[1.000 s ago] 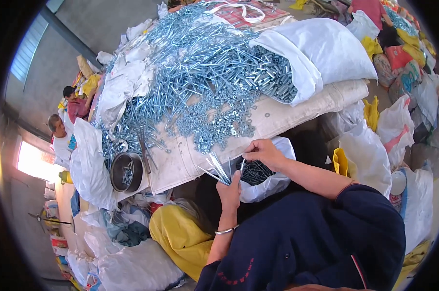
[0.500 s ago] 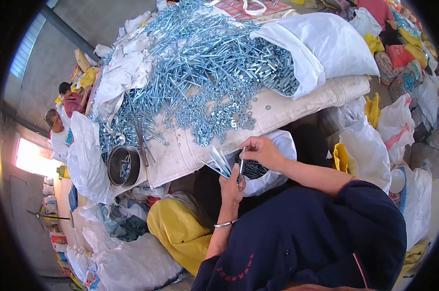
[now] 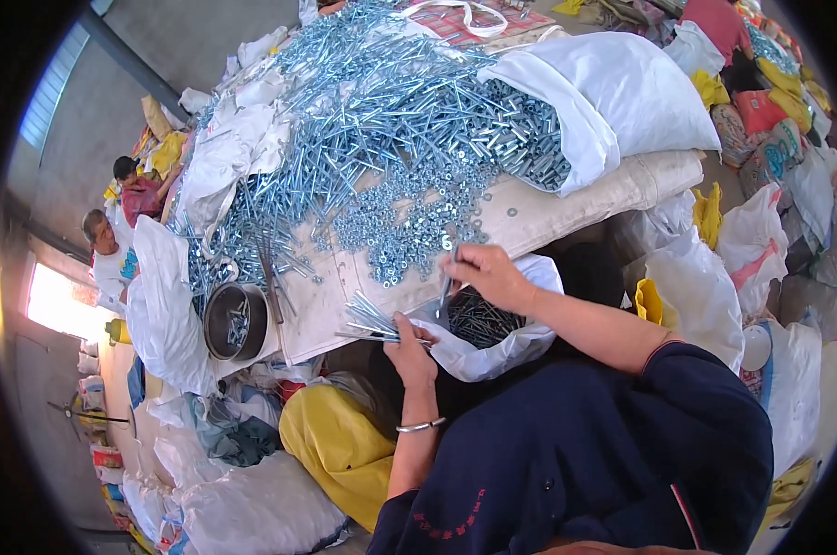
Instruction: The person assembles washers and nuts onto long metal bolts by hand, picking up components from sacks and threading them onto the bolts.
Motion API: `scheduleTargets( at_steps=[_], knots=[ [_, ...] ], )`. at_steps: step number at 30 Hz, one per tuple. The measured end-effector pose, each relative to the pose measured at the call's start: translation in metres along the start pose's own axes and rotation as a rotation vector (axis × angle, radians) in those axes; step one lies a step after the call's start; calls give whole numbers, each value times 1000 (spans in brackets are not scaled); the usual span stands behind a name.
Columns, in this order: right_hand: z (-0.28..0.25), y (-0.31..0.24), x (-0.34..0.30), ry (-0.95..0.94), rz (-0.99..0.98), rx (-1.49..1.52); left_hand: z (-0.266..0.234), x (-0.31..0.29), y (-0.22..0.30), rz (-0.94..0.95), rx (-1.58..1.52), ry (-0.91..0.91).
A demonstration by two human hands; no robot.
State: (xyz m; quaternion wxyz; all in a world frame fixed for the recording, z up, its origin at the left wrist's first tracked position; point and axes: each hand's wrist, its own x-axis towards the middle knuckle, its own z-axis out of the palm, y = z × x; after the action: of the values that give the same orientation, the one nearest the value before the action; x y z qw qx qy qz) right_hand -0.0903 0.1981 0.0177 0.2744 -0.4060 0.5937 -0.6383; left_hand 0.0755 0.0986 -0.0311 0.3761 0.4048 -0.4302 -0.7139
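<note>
My left hand [image 3: 413,357] is closed round a fanned bundle of long thin metal bolts [image 3: 372,317], just off the table's front edge. In my right hand [image 3: 492,276] a single metal bolt [image 3: 444,298] hangs down from pinched fingers, blurred. Below that hand sits an open white sack [image 3: 527,344] holding many dark bolts [image 3: 479,319]. Beyond both hands, loose nuts and washers [image 3: 409,208] lie on the pale table cover [image 3: 340,324]. Behind them spreads a large heap of silvery bolts [image 3: 372,120], with short metal sleeves [image 3: 525,139] at its right.
A dark bowl [image 3: 236,324] with some bolts stands at the table's left corner, beside long thin tools [image 3: 270,277]. A white sack [image 3: 622,88] lies on the right of the table. Filled sacks [image 3: 252,499] crowd the floor. Other people [image 3: 113,245] sit at the far left.
My hands have moved apart. The left has shifted left and slightly down with the bundle, now tilted flatter. My right hand has moved slightly left, its bolt now away from the left hand.
</note>
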Motion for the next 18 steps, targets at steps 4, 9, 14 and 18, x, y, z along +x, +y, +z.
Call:
scheduleTargets(
  at_steps=[4,9,14,18],
  knots=[
    [-12,-3,38,33,-329,-324,9,14,23,-4,-25,-43],
    [-3,15,55,-42,-479,-453,39,46,33,201,200,-111],
    [2,14,52,-54,-436,-485,71,39,65,244,319,-326],
    [3,14,52,-21,-423,-442,73,45,63,480,418,-405]
  ],
)
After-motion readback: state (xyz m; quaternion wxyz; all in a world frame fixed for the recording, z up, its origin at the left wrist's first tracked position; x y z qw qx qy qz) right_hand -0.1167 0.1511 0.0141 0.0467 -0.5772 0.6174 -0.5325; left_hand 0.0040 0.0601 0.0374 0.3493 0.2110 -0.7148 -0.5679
